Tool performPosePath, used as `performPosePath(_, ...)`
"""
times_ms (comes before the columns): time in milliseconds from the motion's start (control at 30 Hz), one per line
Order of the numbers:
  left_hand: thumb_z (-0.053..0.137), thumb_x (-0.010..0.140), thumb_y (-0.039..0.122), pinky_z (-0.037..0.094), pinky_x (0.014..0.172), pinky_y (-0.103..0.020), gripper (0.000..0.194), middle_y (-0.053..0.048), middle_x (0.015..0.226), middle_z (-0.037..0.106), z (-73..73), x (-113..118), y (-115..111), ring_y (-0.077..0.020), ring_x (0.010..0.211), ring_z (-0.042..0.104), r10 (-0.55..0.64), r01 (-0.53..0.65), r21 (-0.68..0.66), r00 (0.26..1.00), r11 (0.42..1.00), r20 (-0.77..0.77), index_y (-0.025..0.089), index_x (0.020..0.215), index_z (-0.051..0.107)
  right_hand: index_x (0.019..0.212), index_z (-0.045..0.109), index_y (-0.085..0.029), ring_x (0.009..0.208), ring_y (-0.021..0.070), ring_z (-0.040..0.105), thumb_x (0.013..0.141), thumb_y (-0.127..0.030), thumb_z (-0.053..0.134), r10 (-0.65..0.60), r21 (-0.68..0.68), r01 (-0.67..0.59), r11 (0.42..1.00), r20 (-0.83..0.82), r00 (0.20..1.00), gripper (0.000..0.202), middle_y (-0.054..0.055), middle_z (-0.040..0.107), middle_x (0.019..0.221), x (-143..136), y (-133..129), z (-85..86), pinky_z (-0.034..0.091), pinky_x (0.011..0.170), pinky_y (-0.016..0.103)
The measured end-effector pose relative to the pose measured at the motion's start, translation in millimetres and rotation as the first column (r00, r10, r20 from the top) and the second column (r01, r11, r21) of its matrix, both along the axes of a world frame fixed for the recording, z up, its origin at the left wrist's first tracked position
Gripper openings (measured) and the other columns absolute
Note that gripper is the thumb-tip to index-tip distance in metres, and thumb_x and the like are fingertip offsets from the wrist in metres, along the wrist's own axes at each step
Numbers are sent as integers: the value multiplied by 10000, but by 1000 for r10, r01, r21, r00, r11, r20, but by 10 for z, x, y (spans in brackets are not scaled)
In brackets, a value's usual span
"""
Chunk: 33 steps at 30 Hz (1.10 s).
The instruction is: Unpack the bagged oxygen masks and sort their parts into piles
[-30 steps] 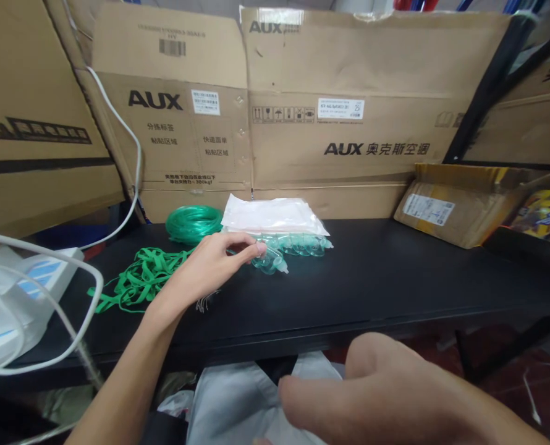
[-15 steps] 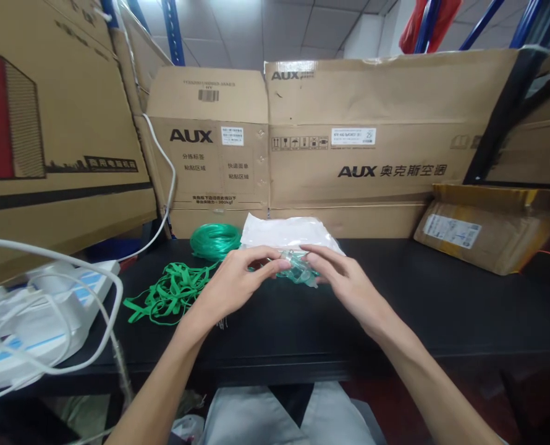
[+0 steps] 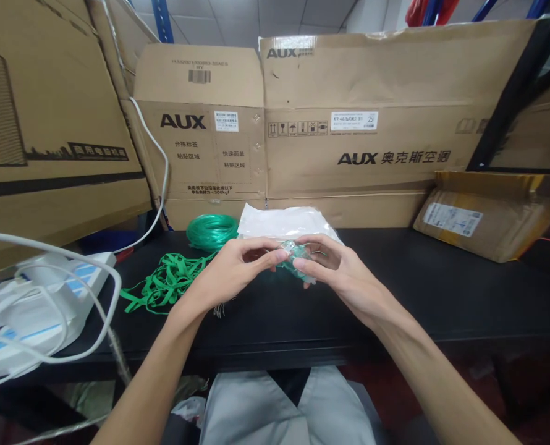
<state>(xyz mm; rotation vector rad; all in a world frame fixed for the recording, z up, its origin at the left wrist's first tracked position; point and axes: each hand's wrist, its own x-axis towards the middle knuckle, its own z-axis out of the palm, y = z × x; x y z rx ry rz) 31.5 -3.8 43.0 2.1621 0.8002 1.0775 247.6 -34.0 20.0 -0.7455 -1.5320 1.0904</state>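
Note:
Between my two hands, above the black table, is a small bundle of clear green plastic [image 3: 297, 259]. My left hand [image 3: 240, 266] pinches its left side between thumb and fingers, near a small clear piece. Around the right side, my right hand [image 3: 344, 272] has its fingers closed, the thumb on top. Just behind the hands lies a white plastic bag [image 3: 282, 224]. A coil of shiny green tubing [image 3: 211, 232] sits left of the bag, and a tangle of flat green bands [image 3: 170, 281] lies nearer, left of my left hand.
Large cardboard boxes [image 3: 349, 80] stand along the back of the black table [image 3: 418, 296]. An open, taped carton [image 3: 488, 216] is at the right. White power strips [image 3: 38, 327] with looping cables occupy the left. Thin pale strands [image 3: 219, 309] lie below my left wrist.
My right thumb has shifted onto the green bundle, and my right fingers have curled closer around it. My left hand keeps its pinch. The view has tilted slightly downward.

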Motion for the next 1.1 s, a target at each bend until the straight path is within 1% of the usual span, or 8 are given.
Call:
performPosePath(100,707,926,425,473,779,-222,241,6,892,744,2,-8,-14,-134,824,630,-13,13,-31,1000,999,22,211,998,793,1132,661,-251,1042,210,617,802,-301,849,24,-34,-26,999,-52,998,383,44,671,1096,10,-21,20,518,708,284)
performPosePath(267,751,893,403,485,788,-214,224,5,922,749,7,-9,-29,-128,830,644,-33,37,-69,998,997,58,208,993,796,1127,686,-214,925,169,628,831,-291,829,79,-125,-100,987,-156,985,337,41,685,1017,24,-41,58,488,719,272)
performPosePath(367,760,887,391,484,780,-209,201,11,903,748,0,-4,-30,-121,815,644,-44,49,-68,996,996,73,210,967,796,1117,717,-191,955,172,639,803,-263,851,63,-144,-88,986,-171,983,348,58,706,1051,20,-40,68,488,765,268)
performPosePath(500,761,883,408,484,760,-215,214,8,875,747,-11,1,-26,-124,793,640,-29,32,-45,997,998,68,205,941,794,1114,750,-197,984,182,660,755,-238,883,49,-145,-75,987,-176,983,386,62,734,1071,29,-18,54,497,817,278)
performPosePath(633,752,886,424,495,768,-235,238,-8,888,755,-13,10,-24,-144,806,654,-9,10,-24,999,1000,34,201,955,798,1085,772,-199,969,191,673,722,-237,900,23,-136,-46,990,-167,986,386,60,747,1048,37,-4,43,508,825,295)
performPosePath(800,745,882,455,517,785,-278,297,-45,986,770,-19,22,-21,-186,856,676,19,-18,-7,1000,1000,25,194,1011,801,1092,786,-199,1010,223,670,782,-290,854,65,-83,-75,994,-114,991,331,76,748,1055,6,-27,47,516,827,316)
performPosePath(967,754,878,425,518,829,-287,268,-49,1058,773,-34,28,-14,-208,946,688,32,-33,15,999,999,40,202,1020,803,1066,787,-217,1011,207,660,802,-304,838,17,-51,-21,998,-76,997,283,55,748,1076,-15,-36,35,495,848,312)
performPosePath(1100,739,893,431,505,822,-286,270,-44,1038,772,-44,31,-11,-201,926,683,42,-43,31,998,999,38,206,1026,804,1035,781,-222,1001,202,650,806,-304,833,-15,-22,14,1000,-67,998,248,44,740,1077,-21,-27,22,487,825,308)
